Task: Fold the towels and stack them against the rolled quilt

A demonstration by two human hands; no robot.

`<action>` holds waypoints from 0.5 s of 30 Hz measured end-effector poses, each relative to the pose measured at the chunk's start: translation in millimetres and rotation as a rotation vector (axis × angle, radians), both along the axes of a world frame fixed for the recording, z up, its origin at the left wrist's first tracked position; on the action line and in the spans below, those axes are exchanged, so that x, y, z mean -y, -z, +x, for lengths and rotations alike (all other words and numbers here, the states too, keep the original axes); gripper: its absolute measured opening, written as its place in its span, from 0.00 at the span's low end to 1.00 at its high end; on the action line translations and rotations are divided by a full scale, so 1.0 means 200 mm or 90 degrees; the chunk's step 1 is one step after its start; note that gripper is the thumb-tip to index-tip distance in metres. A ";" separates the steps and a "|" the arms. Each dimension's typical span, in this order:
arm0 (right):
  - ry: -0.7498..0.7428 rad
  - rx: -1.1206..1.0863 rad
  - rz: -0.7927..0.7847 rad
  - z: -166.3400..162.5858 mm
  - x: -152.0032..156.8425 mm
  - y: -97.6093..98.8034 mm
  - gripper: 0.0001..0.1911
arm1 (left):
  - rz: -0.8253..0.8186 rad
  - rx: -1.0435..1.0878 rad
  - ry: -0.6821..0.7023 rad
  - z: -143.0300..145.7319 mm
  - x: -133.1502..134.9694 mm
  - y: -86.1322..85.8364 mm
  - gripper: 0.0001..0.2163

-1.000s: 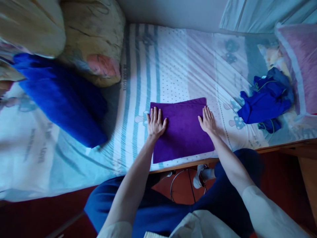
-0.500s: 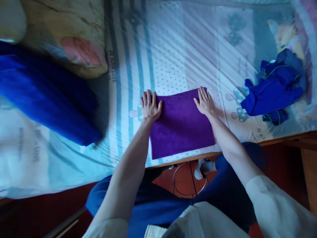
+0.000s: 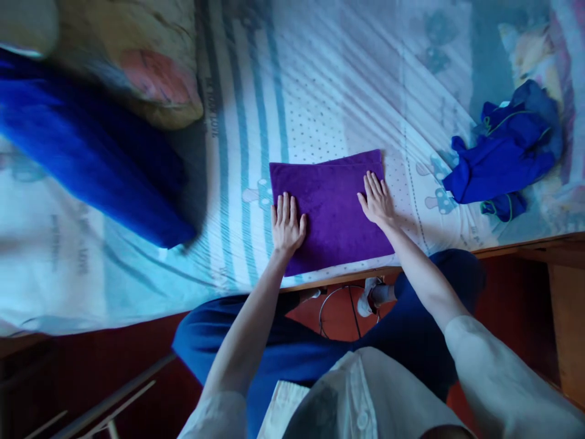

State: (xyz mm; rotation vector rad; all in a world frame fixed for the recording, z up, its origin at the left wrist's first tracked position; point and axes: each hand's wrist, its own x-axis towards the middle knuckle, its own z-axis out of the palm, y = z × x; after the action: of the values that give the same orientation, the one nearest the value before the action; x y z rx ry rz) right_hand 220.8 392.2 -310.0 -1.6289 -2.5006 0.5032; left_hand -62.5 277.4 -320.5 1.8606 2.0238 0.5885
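Observation:
A folded purple towel (image 3: 333, 207) lies flat on the bed near its front edge. My left hand (image 3: 287, 224) rests palm down on the towel's left side, fingers stretched out and together. On the towel's right side my right hand (image 3: 377, 200) lies flat too, fingers extended. Both hands press on the cloth and hold nothing.
The bed sheet (image 3: 320, 91) is pale with stripes and dots. A blue blanket (image 3: 91, 164) and a patterned pillow (image 3: 155, 67) lie at the left. A crumpled blue garment (image 3: 503, 158) lies at the right. The wooden bed edge (image 3: 525, 244) runs along the front.
Both hands slid back from the towel's far edge toward me, staying flat on the cloth. The camera view shifted slightly.

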 end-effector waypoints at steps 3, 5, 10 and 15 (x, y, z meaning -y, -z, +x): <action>0.031 0.001 0.010 -0.02 0.16 -0.04 0.35 | -0.012 -0.025 -0.002 0.09 0.17 -0.05 0.32; 0.012 0.006 0.000 -0.05 0.37 -0.07 0.34 | -0.023 -0.034 0.046 0.22 0.27 -0.08 0.30; -0.011 0.039 -0.035 0.03 0.86 -0.08 0.32 | -0.061 -0.050 0.146 0.47 0.54 -0.12 0.26; 0.068 0.035 -0.012 0.26 0.94 -0.09 0.32 | -0.083 -0.053 -0.008 0.33 0.76 -0.11 0.27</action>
State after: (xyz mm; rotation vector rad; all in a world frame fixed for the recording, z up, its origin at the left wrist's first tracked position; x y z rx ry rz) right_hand 272.8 203.5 -291.4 -1.7950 -2.4379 0.4771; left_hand 3.0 124.8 -297.5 1.8254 2.0747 0.3781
